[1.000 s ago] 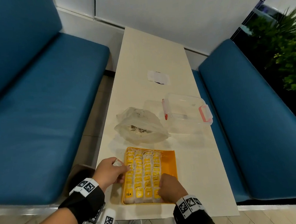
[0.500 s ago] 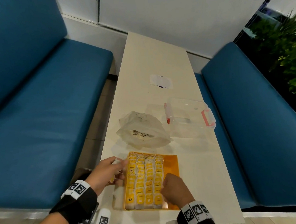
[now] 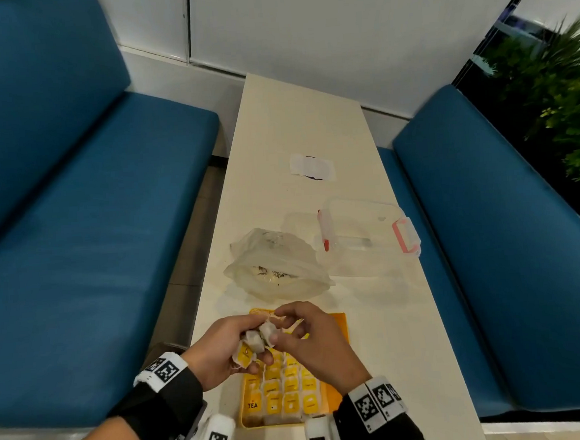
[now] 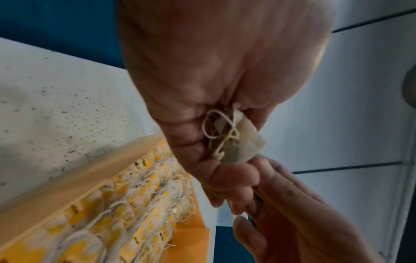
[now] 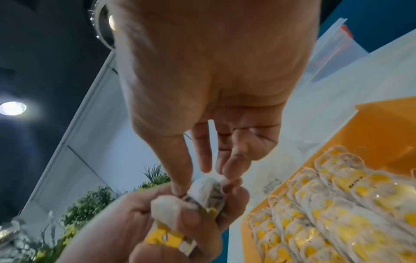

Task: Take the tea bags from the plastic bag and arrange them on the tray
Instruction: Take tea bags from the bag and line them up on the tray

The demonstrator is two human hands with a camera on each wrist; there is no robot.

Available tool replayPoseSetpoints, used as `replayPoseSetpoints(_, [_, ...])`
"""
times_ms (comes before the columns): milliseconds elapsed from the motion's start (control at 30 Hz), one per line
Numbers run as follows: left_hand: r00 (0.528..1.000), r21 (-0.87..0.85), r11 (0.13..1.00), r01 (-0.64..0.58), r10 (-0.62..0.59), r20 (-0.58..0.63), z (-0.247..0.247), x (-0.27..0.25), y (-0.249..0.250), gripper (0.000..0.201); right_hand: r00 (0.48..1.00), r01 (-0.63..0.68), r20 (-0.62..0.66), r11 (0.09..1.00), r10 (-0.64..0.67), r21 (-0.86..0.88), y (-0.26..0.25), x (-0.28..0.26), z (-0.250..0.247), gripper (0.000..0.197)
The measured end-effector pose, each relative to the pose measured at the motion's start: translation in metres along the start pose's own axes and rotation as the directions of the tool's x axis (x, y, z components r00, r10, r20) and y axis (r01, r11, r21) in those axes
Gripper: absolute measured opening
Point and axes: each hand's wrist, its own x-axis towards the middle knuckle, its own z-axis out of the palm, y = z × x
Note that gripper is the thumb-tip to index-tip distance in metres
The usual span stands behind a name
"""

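- Above the near end of the orange tray [image 3: 338,347], the left hand [image 3: 222,350] grips a small clutch of tea bags [image 3: 256,340], fingers curled round the pouches with a yellow tag poking out below.
- The right hand [image 3: 311,342] meets it from the opposite side, thumb and forefinger pinching the top of one tea bag [image 5: 207,194] in that clutch; the remaining fingers [image 5: 236,160] hang loose.
- In the left wrist view a looped string lies tangled over the pouch; how many bags the left hand holds cannot be told.
- The pinched bag stands roughly upright between the two hands, directly over the packed rows; bare tray floor shows only along the right side, so the right hand is the nearer to it.
- By appearance the step is separating one bag for placing; the string could drag a neighbour along.
- The plastic bag [image 3: 278,268] lies slumped on the worktop [image 3: 384,316] just beyond the tray, a clear lidded box [image 3: 365,238] beside it.
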Motion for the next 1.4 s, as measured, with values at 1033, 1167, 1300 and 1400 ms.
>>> replayPoseSetpoints(1033, [0.878,0.901,0.34,-0.271,0.472,0.086,0.035,0.027,0.019,0.004,0.99,0.103,-0.064,0.944,-0.129,-0.313,0.015,0.013,-0.035,0.009])
replayPoseSetpoints(1167, [0.873,0.876,0.383,-0.292,0.482,0.08,0.036,0.025,0.02,0.01,0.986,0.122,-0.057,0.915,-0.155,-0.385,0.01,0.011,-0.046,0.011])
replayPoseSetpoints(1300, [0.852,0.855,0.434,-0.285,0.524,0.018,0.026,0.023,0.024,0.008,0.99,0.029,-0.125,0.959,-0.067,-0.282,0.012,0.015,-0.072,0.026])
replayPoseSetpoints(1400, [0.847,0.852,0.423,-0.309,0.53,0.044,0.026,0.024,0.024,0.015,0.999,-0.013,-0.037,0.966,0.003,-0.259,0.014,0.013,-0.079,0.024])
